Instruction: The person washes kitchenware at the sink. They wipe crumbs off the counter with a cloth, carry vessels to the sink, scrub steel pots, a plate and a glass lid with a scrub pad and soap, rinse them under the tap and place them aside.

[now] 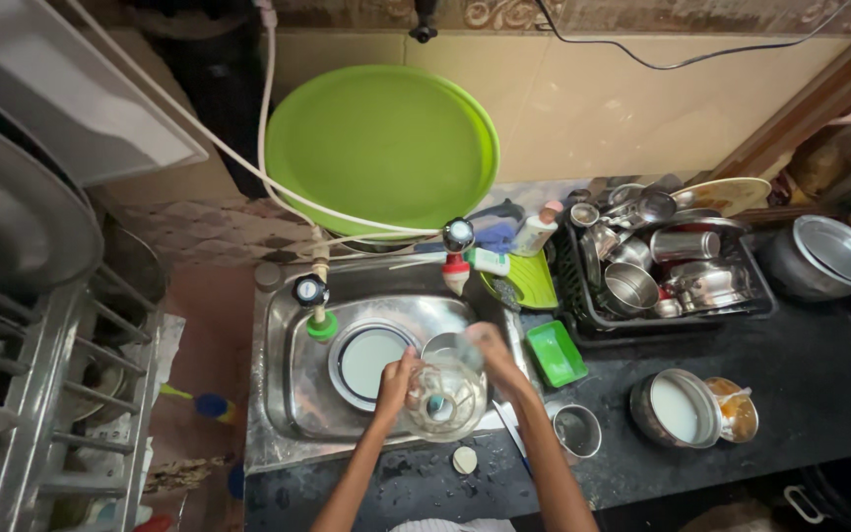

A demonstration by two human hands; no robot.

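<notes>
1. The left hand [395,382] is curled against the left side of a clear glass bowl [445,399], its fingers closed on the wall so that it grips the bowl.
2. The right hand [490,350] comes over from the right and lies on the bowl's upper right rim, fingers bent onto it; how tightly it grips cannot be told.
3. The glass bowl is held tilted above the front right part of the steel sink [283,394], its opening turned towards the camera.
4. Just left of the bowl, in the sink basin, lies a white plate [366,360] with a dark rim.
5. Two taps stand at the sink's back edge: one tap [311,293] with a green collar to the left, another tap [458,236] with a red and white nozzle to the right.
6. On the black counter [810,384] just right of the sink sit a green rectangular tray [556,353] and, nearer the camera, a small steel cup [577,431].
7. Further right stand a steel pot [677,409] holding white liquid and a black drying basket [583,296] heaped with steel vessels.
8. A large green round lid [381,148] leans on the tiled wall behind the sink, with a white hose [266,108] crossing it.
9. A steel dish rack [41,394] fills the left edge.
</notes>
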